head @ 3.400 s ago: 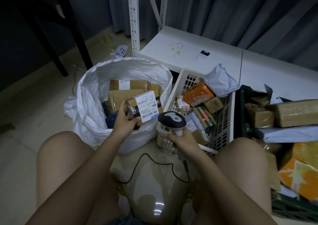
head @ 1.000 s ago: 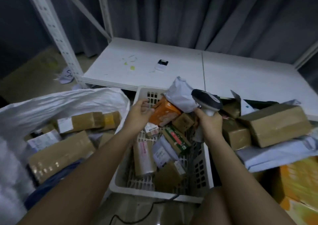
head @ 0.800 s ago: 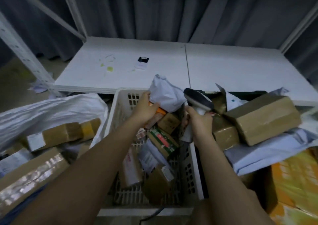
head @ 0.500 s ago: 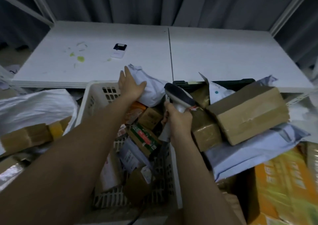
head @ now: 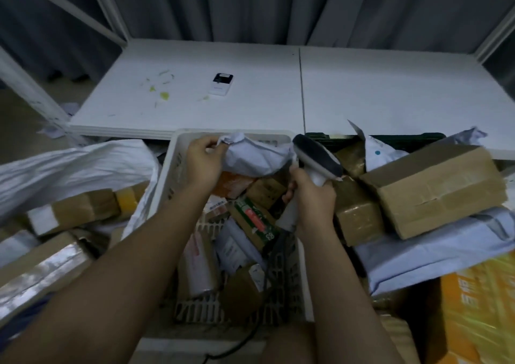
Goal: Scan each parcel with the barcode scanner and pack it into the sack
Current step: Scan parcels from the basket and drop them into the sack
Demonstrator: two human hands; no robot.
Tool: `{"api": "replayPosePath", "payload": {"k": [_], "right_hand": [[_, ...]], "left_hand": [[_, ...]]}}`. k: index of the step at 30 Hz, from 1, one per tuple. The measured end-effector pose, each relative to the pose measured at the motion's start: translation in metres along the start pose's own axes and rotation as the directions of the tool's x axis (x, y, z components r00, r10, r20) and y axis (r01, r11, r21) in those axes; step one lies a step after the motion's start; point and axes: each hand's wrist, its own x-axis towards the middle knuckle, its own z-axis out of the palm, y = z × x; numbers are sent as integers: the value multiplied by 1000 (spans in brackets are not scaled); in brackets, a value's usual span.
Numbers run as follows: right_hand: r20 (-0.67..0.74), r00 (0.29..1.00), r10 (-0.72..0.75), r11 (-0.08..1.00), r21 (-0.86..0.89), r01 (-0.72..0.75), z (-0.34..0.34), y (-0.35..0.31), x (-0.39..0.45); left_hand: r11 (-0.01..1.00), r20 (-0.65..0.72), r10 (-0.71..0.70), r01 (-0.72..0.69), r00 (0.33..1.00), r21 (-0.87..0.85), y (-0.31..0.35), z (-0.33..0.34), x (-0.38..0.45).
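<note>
Head view. Left hand (head: 204, 163) is closed on the crumpled end of a pale grey soft mailer (head: 255, 156); the mailer lies across the far end of a white perforated basket (head: 167, 179), on top of the other parcels there. Right hand (head: 312, 200) is wrapped around the handle of the barcode scanner (head: 316, 158); the scanner's dark head sits just right of the mailer, very near it, contact not resolvable. A dark cable (head: 237, 345) trails below the basket's near edge.

In the basket: a green-and-red box (head: 255, 220), small brown cartons, rolled pale packages. Left of the basket, the white sack (head: 69, 165) stands open with taped brown parcels (head: 72, 210) inside. To the right, a large cardboard box (head: 434, 188) rests on a grey-blue mailer (head: 446, 249). Beyond, a white shelf board (head: 362, 90) carries a small white device (head: 221, 84).
</note>
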Motion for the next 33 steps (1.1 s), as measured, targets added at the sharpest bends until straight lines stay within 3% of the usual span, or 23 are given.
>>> {"api": "replayPosePath", "payload": {"k": [4,8,12,15,19,23,29,33], "right_hand": [[75,997,-14,997,-71,19,5,-9,-35],[259,966,26,957,-286,51,21,-5,-86],[410,905,117,895,-438,82,36,26,-144],[418,896,147,839,-533,112,36,66,-178],[415,901,123,754,-630,187,29,116,-214],[407,905,123,722,-663,199,21,140,-233],[438,887,146,691,-687,226,18,139,-239],[458,878,139,717,-659,230,11,132,-236]], "left_hand": [[999,-56,-23,21,998,-46,-20,-87,-56],[974,-35,-174,167,984,-152,-47,-164,-120],[963,-3,-231,228,973,-146,-60,-218,-180],[957,-8,-267,264,964,-116,-70,-246,-217],[934,57,-337,341,940,-105,-72,-265,-254],[744,138,-580,591,803,-312,-73,-272,-265],[784,131,-605,616,786,-73,-77,-264,-263],[770,167,-629,638,759,-4,-88,-262,-258]]}}
